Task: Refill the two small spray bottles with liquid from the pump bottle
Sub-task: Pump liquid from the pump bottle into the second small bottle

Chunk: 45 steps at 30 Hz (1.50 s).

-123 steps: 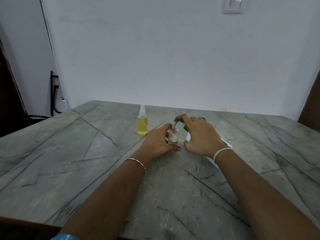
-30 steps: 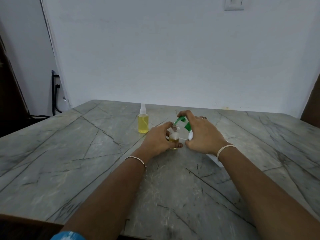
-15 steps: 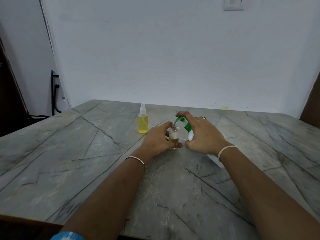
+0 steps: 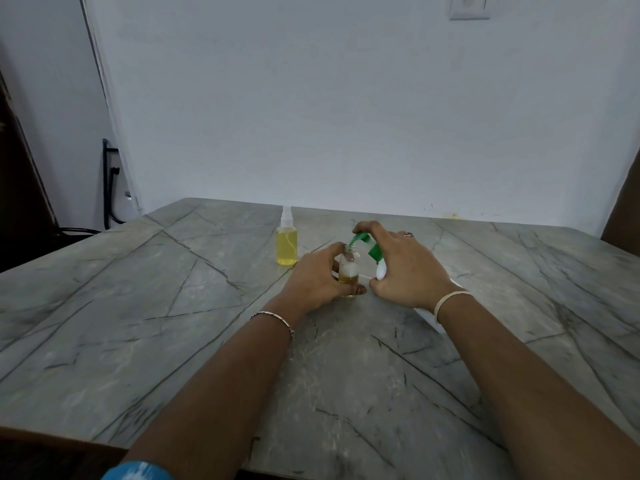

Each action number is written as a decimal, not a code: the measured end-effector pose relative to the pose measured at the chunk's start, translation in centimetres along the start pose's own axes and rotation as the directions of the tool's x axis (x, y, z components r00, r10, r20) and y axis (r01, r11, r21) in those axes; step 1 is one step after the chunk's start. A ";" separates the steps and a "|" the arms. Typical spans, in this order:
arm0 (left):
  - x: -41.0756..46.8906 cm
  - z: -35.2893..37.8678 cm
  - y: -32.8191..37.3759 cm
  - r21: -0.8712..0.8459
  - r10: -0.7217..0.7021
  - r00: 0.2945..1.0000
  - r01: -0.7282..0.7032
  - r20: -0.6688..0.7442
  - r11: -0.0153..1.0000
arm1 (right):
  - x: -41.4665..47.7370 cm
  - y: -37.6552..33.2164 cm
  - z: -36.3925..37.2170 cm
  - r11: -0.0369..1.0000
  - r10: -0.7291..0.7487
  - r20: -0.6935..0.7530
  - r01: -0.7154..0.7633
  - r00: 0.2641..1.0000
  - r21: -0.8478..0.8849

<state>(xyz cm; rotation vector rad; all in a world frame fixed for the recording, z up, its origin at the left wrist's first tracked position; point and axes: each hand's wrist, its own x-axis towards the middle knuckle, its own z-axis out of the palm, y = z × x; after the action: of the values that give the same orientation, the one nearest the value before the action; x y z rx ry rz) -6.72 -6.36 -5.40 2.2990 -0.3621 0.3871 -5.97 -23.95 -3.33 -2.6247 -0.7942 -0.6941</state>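
Here, mid-frame on the table, two hands meet at a small bottle.
The left hand grips this uncapped bottle, amber liquid under foam inside; the right hand clasps the tilted pump bottle, green spout at its mouth. Just left stands a capped spray bottle, full of yellow liquid.

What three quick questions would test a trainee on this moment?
1. True or false: the capped bottle stands apart from both hands.
2. Fill in: the right hand holds the pump bottle, whose nozzle is coloured ____.
3. Which hand holds the open bottle? A) left B) right

Key: 1 true; 2 green; 3 A, the left hand.
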 end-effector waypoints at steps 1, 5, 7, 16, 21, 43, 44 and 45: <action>0.0 0.0 0.0 0.001 -0.004 1.000 0.004 -0.001 1.000 | -0.1 0.1 0.0 1.000 0.001 0.003 -0.001 1.000 -0.004; 0.1 0.1 -0.1 0.011 -0.002 1.000 0.002 0.000 1.000 | -0.1 0.0 0.0 1.000 -0.003 0.014 0.003 1.000 -0.002; 0.1 0.1 0.0 0.012 0.004 1.000 -0.004 0.005 1.000 | 0.0 -0.1 0.0 1.000 0.004 0.018 -0.004 1.000 0.005; 0.0 0.1 0.1 0.025 -0.004 1.000 0.004 -0.005 1.000 | 0.2 0.0 0.1 1.000 0.006 0.009 -0.006 1.000 0.015; 0.0 0.1 0.2 0.026 -0.010 1.000 0.010 -0.004 1.000 | 0.0 0.2 0.2 1.000 -0.002 0.023 0.002 1.000 0.006; 0.0 0.1 0.1 0.045 0.000 1.000 0.000 0.001 0.999 | 0.4 0.0 -0.1 0.996 0.017 0.040 -0.020 0.999 0.086; 0.0 0.1 0.1 0.041 0.002 1.000 -0.002 0.003 0.999 | 0.4 -0.1 0.0 0.996 0.017 0.033 -0.019 0.999 0.090; 0.0 0.2 0.1 0.037 0.003 1.000 -0.003 0.004 0.999 | 0.5 -0.1 0.1 0.996 0.019 0.026 -0.022 0.999 0.092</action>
<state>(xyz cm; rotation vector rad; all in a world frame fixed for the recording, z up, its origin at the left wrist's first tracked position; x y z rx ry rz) -6.69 -6.54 -5.46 2.3356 -0.3631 0.3939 -5.69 -23.62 -3.11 -2.5598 -0.7862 -0.6051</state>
